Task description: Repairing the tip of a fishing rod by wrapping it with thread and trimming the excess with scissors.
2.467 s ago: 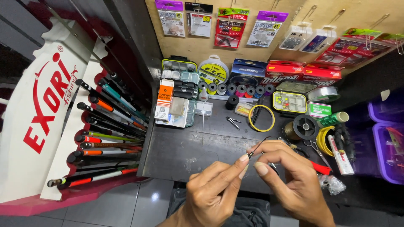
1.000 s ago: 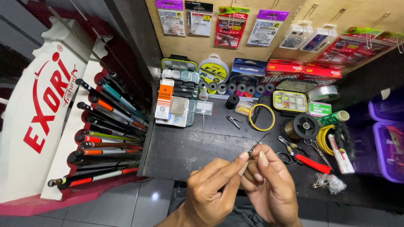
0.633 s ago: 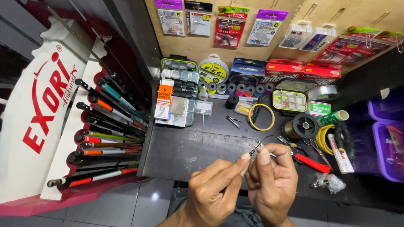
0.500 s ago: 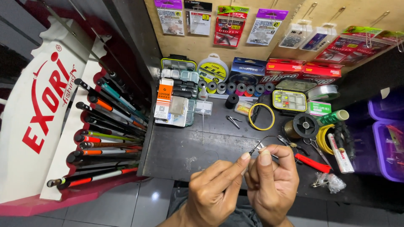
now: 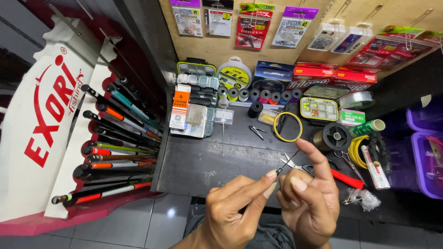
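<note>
Left hand pinching tiny metal swivel between thumb and forefinger tips, just in front of scissors on dark worktop. Right hand touching swivel too, index finger raised, other fingers curled; grip unclear. Yellow ring beyond scissors. Rod rack far left of scissors.

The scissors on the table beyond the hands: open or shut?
Open. The scissors' two blades spread apart in a V, tips pointing away from each other, on the dark table.
</note>
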